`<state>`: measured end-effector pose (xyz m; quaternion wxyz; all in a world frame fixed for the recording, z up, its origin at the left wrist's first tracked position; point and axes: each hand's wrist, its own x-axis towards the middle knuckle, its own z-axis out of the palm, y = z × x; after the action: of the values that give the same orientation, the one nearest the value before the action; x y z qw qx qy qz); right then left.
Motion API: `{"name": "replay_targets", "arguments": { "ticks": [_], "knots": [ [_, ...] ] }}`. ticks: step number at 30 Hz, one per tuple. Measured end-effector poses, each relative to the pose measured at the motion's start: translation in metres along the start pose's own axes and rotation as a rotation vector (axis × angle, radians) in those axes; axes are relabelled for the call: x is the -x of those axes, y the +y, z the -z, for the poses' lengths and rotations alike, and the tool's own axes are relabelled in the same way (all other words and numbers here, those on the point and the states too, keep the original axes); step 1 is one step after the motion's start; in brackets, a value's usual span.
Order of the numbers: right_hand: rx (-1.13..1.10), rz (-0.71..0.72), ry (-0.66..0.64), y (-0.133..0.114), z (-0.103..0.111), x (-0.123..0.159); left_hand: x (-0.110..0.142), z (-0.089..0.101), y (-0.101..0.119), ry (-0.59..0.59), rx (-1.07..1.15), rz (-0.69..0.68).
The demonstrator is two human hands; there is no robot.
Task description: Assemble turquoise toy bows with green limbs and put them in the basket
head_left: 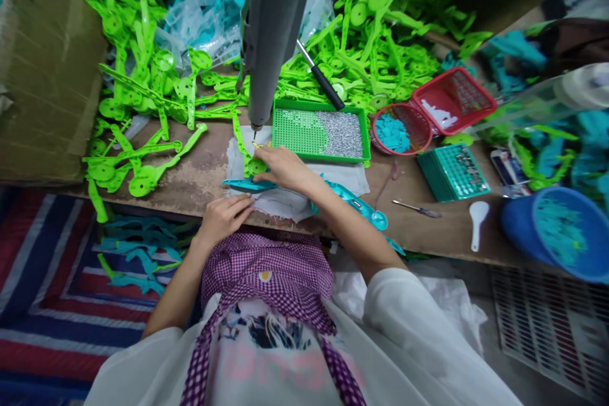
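My right hand reaches over a bright green plastic part, thumb and fingers closed on its round end. Directly above its fingertips hangs a grey power screwdriver, bit pointing down. A blue plastic part lies just on the near side of the green one. Beside it, my left hand rests with fingers stretched out near the table edge; its thumb is hidden. Under both hands is a pale cloth. Another blue part lies below my right forearm, partly covered.
A green tray of small metal screws stands behind my right hand. Further right are red baskets, a teal block, a screwdriver, a white spoon and a blue bucket. Green parts heap the back; a cardboard box stands left.
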<state>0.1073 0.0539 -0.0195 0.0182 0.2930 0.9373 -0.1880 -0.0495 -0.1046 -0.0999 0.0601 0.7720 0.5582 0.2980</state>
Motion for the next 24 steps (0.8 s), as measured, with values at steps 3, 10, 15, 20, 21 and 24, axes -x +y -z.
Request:
{"name": "replay_targets", "arguments": {
  "ticks": [3,10,15,20,21,24],
  "knots": [
    [0.002,0.016,0.031,0.003,-0.005,0.001,0.001,-0.001,0.000,-0.005,-0.021,0.014],
    [-0.003,0.044,0.012,0.000,-0.010,0.003,-0.002,0.000,0.002,0.017,-0.021,0.004],
    [-0.022,-0.011,-0.028,-0.002,-0.013,0.000,-0.003,0.001,0.003,0.046,-0.013,-0.006],
    [-0.164,-0.019,0.041,0.004,-0.020,0.025,-0.004,0.000,0.002,0.070,0.004,0.001],
    [-0.221,-0.034,0.104,0.004,-0.020,0.035,-0.004,0.000,0.002,0.078,0.024,0.003],
    [-0.465,-0.097,0.394,-0.002,-0.010,0.065,-0.004,0.005,0.003,0.109,0.127,-0.005]
  ]
}}
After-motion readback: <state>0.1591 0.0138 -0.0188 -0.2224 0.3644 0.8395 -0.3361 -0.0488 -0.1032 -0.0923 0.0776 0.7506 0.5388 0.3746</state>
